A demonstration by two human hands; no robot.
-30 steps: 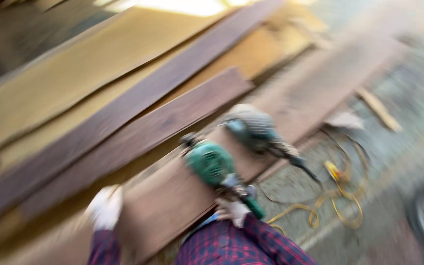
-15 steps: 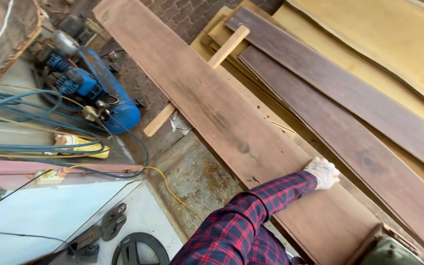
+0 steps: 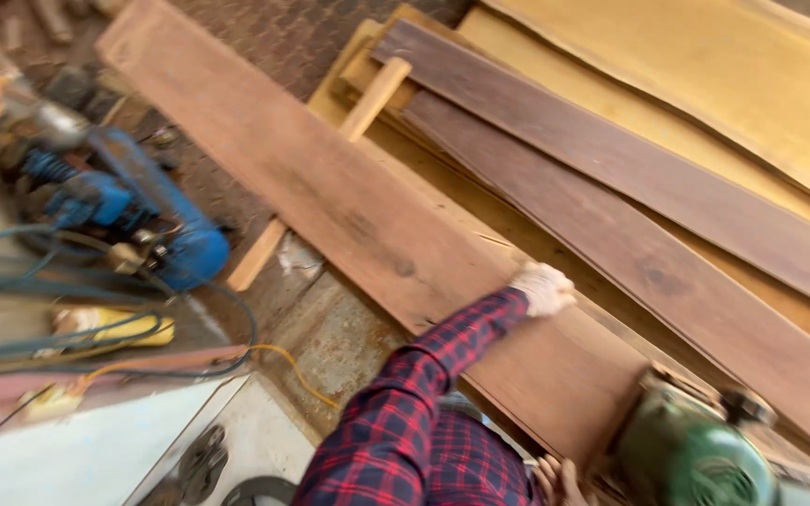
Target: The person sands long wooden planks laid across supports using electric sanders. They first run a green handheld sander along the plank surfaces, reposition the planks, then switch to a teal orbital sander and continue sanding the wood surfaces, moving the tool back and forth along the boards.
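- Since the frame half a second back the view has drawn closer and tilted; the gloved left hand [image 3: 543,288] sits at much the same spot on the far edge of the long reddish plank [image 3: 349,211], and the green power tool [image 3: 696,454] now shows more fully at the lower right.
- The left hand lies on the plank's upper edge, right of frame centre, fingers curled over it; whether they clamp or merely rest I cannot tell.
- The right hand [image 3: 555,480] peeks in at the bottom edge, bare fingers beside the green tool; its grip is hidden.
- The plank runs from the upper left down to the lower right, lying over other boards.
- It looks heavy, stiff and rough-faced, unlikely to slip; I judge the long edges the best hold.
- Darker planks [image 3: 667,201] lie at the upper right; a blue compressor [image 3: 147,220] with hoses stands at the left.
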